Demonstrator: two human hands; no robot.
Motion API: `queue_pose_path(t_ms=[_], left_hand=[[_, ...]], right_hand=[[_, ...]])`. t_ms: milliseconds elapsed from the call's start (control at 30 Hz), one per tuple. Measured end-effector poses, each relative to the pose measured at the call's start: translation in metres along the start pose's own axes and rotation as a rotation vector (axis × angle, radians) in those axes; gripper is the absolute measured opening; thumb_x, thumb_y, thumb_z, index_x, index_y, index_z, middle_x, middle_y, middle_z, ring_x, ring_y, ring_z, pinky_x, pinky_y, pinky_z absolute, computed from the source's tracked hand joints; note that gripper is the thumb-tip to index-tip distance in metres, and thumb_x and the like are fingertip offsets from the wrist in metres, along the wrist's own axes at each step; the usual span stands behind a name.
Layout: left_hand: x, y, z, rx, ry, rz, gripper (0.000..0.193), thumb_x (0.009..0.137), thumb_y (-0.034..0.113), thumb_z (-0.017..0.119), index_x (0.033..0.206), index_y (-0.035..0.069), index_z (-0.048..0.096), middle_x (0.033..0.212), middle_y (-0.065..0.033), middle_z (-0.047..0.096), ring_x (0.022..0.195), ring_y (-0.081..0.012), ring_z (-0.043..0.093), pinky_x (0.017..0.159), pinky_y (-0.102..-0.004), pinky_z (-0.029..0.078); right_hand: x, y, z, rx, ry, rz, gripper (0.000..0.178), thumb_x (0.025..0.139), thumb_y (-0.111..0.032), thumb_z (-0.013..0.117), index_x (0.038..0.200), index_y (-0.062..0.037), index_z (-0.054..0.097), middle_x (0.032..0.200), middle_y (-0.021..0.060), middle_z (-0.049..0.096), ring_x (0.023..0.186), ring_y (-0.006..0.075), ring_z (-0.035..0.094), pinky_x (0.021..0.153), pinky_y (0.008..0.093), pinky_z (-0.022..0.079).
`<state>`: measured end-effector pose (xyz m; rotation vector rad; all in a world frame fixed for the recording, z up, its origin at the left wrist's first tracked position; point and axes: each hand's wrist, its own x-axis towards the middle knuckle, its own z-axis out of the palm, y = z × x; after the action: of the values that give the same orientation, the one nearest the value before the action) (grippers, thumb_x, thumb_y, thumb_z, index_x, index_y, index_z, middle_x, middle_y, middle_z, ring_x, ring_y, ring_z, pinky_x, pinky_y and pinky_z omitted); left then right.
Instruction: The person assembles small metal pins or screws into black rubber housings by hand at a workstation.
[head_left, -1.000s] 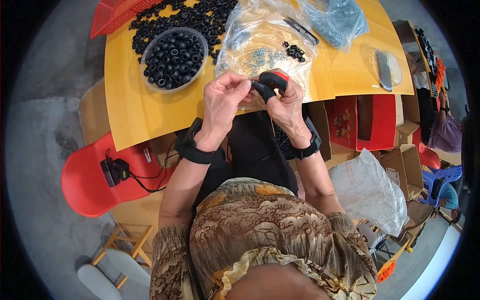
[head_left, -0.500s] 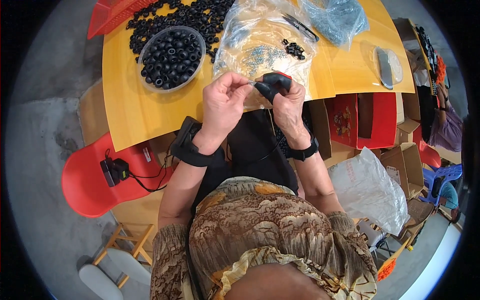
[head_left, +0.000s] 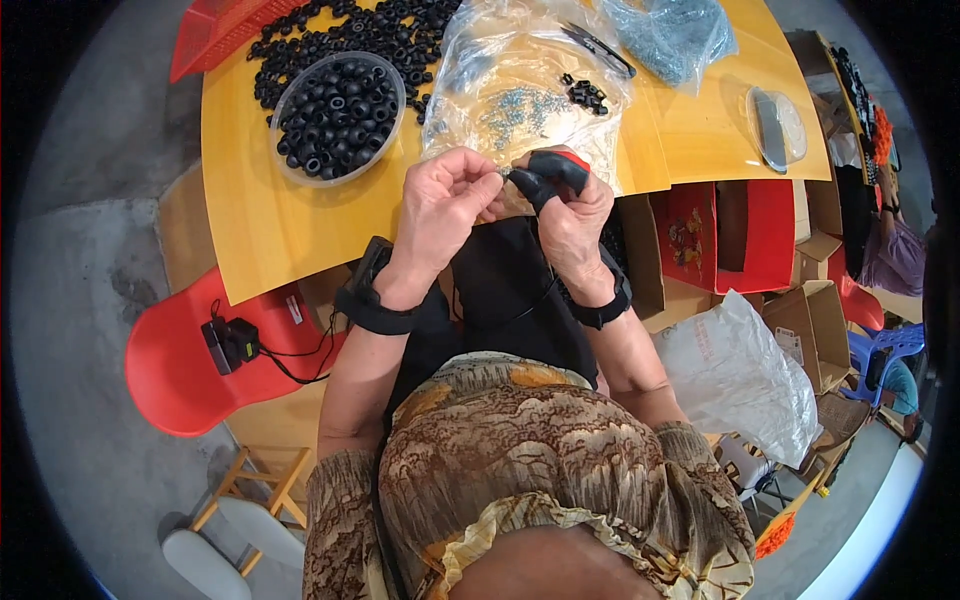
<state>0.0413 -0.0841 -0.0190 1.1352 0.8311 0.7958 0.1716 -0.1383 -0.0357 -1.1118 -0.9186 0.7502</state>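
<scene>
Both hands meet over the front edge of the yellow table. My left hand [head_left: 446, 208] is closed, thumb and forefinger pinched together at a small piece I cannot make out. Close beside it, my right hand [head_left: 568, 208] is closed too, its thumb and forefinger in black finger covers [head_left: 545, 178], one with a red edge. Just beyond lies a clear plastic sheet [head_left: 465, 105] bearing scattered small silvery pieces [head_left: 520, 112] and a little heap of black tubular pieces [head_left: 585, 95]. Dark thread snips [head_left: 600, 50] rest at its far right.
A clear bowl [head_left: 278, 150] of round black pieces stands left, with many loose black rings [head_left: 415, 35] behind it. A bag of small silvery pieces [head_left: 675, 40] and a clear oval case [head_left: 775, 130] lie right. A red chair [head_left: 180, 370] is left, a red box [head_left: 765, 235] right.
The hands have shifted very slightly, and their fingertips have drawn a little apart. The small silvery piece seen between them before is now hard to make out.
</scene>
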Motion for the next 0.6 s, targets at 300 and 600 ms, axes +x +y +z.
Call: queue_pose_path(t_ms=[300, 600], left_hand=[[-0.003, 0.0, 0.005, -0.059, -0.008, 0.08, 0.003, 0.081, -0.003, 0.058, 0.081, 0.0, 0.057, 0.071, -0.002, 0.059, 0.063, -0.0073, 0.057, 0.059, -0.0207, 0.047], [-0.005, -0.001, 0.01, 0.279, 0.095, 0.395, 0.007, 0.077, -0.007, 0.058, 0.08, -0.001, 0.055, 0.07, -0.0035, 0.058, 0.062, -0.0075, 0.057, 0.059, -0.0211, 0.046]], right_hand=[[0.0, -0.009, 0.0, 0.057, -0.022, 0.123, 0.012, 0.075, 0.008, 0.06, 0.084, 0.0, 0.062, 0.078, 0.0031, 0.062, 0.072, 0.0095, 0.057, 0.065, 0.0218, 0.046], [0.002, -0.016, -0.002, 0.307, -0.06, 0.542, 0.008, 0.082, -0.003, 0.055, 0.083, -0.0021, 0.063, 0.069, 0.0036, 0.062, 0.055, 0.0077, 0.051, 0.049, 0.0192, 0.038]])
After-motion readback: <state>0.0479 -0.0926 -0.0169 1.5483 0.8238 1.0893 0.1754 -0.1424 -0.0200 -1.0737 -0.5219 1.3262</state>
